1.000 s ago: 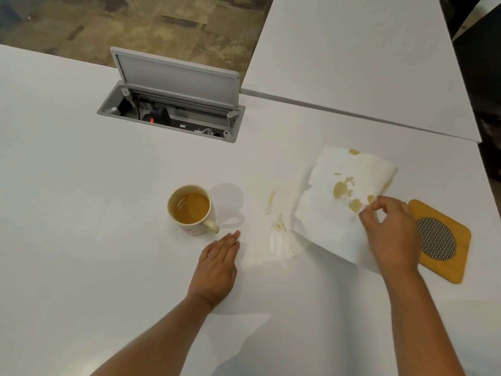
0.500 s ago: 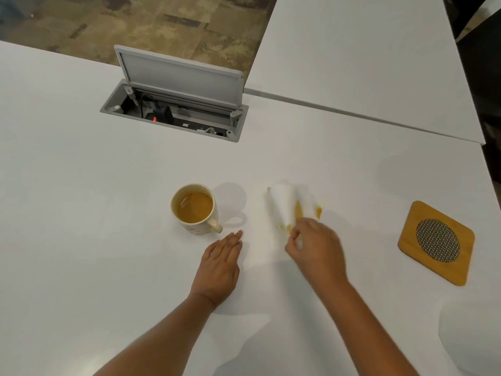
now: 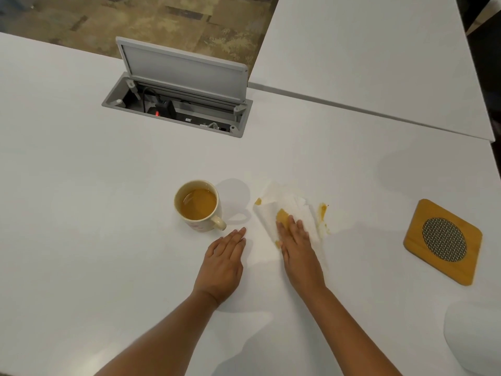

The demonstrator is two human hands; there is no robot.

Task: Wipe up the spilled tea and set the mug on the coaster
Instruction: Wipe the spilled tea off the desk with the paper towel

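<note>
Wooden coaster (image 3: 442, 241) right of paper towel (image 3: 292, 210), mug (image 3: 199, 204) left.

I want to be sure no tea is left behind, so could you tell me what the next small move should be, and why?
Probably slide the right hand, pressing flat on the paper towel, a little to the right. A streak of spilled tea lies bare on the table just beyond the towel's right edge, toward the coaster.
</note>
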